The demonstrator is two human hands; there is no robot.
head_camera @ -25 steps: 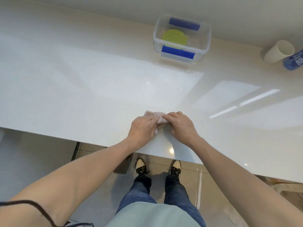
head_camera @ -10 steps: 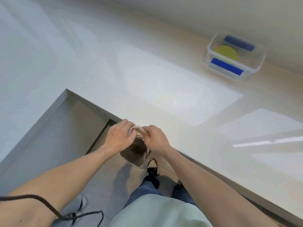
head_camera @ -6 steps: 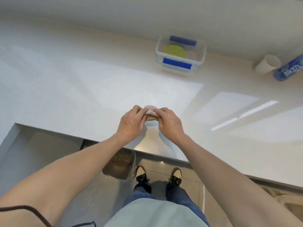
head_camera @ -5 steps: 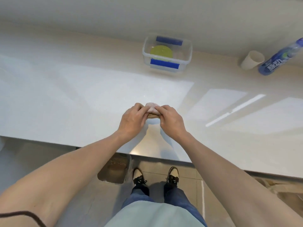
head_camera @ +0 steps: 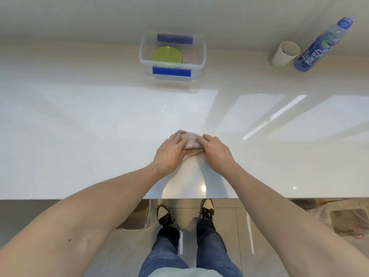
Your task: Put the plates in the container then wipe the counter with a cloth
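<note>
Cloth (head_camera: 190, 141) pressed on counter (head_camera: 89, 136) under left hand (head_camera: 169, 151) and right hand (head_camera: 216, 150); green plate (head_camera: 167, 54) held in container (head_camera: 172, 56) at the back; cup (head_camera: 286, 54) and bottle (head_camera: 321, 47) stood far right

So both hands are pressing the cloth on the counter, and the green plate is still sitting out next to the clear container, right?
Not quite. The head view shows the green plate lying inside the clear container, not beside it. The rest holds: the left hand and right hand both press the cloth on the counter.
</note>
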